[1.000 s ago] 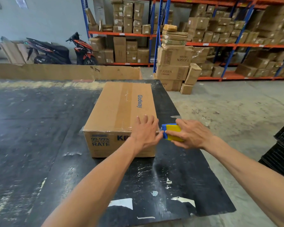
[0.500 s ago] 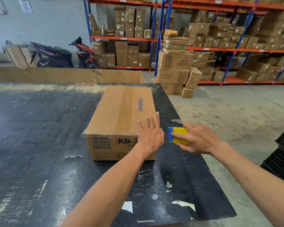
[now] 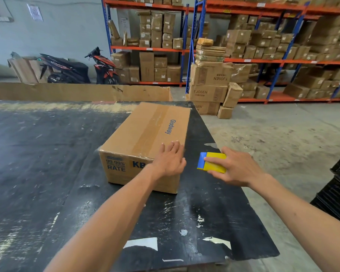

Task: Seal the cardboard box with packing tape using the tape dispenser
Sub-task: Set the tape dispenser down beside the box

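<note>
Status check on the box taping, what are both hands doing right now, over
Left hand flat on cardboard box, near corner. Right hand grips yellow-blue tape dispenser beside the box, off it. Tape strip already along top seam. Nothing in the way.

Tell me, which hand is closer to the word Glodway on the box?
Left. The left hand rests flat on the box top, just below the Glodway print. The right hand is off the box, holding the tape dispenser.
</note>
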Demonstrator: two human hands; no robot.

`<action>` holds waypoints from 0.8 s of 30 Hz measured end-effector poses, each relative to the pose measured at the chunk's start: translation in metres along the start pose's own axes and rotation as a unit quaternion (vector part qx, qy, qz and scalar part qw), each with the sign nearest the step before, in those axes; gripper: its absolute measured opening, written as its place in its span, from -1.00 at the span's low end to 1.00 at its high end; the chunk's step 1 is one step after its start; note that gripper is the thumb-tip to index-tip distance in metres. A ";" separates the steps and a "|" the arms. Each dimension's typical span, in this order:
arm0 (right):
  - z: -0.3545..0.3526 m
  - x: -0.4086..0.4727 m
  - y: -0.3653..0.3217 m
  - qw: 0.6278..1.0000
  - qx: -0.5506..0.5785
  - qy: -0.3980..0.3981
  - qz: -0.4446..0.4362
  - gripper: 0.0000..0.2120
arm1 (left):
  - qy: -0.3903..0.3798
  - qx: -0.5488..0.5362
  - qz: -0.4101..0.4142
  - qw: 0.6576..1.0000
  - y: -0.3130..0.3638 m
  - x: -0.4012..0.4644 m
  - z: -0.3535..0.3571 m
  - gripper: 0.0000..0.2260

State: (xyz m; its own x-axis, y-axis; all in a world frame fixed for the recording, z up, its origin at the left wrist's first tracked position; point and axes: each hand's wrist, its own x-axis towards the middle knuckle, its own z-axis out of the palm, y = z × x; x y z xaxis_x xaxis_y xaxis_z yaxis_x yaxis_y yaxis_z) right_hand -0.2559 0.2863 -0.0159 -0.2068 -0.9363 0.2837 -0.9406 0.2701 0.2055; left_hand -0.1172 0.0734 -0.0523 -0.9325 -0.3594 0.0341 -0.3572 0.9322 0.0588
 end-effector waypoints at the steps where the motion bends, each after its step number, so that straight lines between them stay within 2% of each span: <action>1: -0.002 0.000 -0.001 0.999 0.014 -0.019 0.028 -0.58 | -0.028 -0.017 0.005 0.999 -0.012 -0.005 -0.006 -0.39; 4: -0.003 0.003 -0.004 0.995 0.041 -0.064 0.071 -0.57 | -0.104 -0.050 -0.052 0.992 -0.052 -0.025 -0.021 -0.18; 6: -0.002 0.007 -0.008 0.992 0.063 -0.078 0.077 -0.56 | -0.130 -0.019 -0.094 0.987 -0.079 -0.039 -0.026 -0.13; 9: 0.006 0.013 -0.016 0.979 0.146 -0.111 0.088 -0.55 | -0.140 0.036 -0.134 0.980 -0.108 -0.057 -0.032 -0.15; 11: 0.010 0.018 -0.024 0.965 0.204 -0.138 0.085 -0.53 | -0.108 0.071 -0.157 0.979 -0.114 -0.063 -0.034 -0.14; 13: 0.013 0.023 -0.037 0.947 0.266 -0.160 0.080 -0.54 | -0.058 0.076 -0.139 0.986 -0.110 -0.064 -0.028 -0.12; 16: 0.022 0.030 -0.061 0.901 0.382 -0.192 0.075 -0.64 | -0.014 0.084 -0.070 0.994 -0.103 -0.065 -0.010 -0.27; 20: 0.035 0.034 -0.089 0.838 0.489 -0.229 0.083 -0.64 | -0.018 0.087 -0.068 0.994 -0.111 -0.062 -0.007 -0.35; 22: 0.045 0.036 -0.102 0.815 0.520 -0.240 0.085 -0.58 | -0.014 0.094 -0.068 0.993 -0.113 -0.062 -0.005 -0.35; 24: 0.056 0.038 -0.115 0.804 0.526 -0.256 0.107 -0.43 | -0.005 0.102 -0.068 0.992 -0.114 -0.062 -0.004 -0.35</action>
State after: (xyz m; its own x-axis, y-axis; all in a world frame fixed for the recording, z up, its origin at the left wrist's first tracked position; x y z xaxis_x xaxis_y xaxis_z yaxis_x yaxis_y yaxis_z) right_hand -0.1705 0.2072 -0.0809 -0.2234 -0.9363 -0.2711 -0.5200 0.3497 -0.7793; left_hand -0.0183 -0.0102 -0.0569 -0.8752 -0.4829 0.0299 -0.4820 0.8649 -0.1403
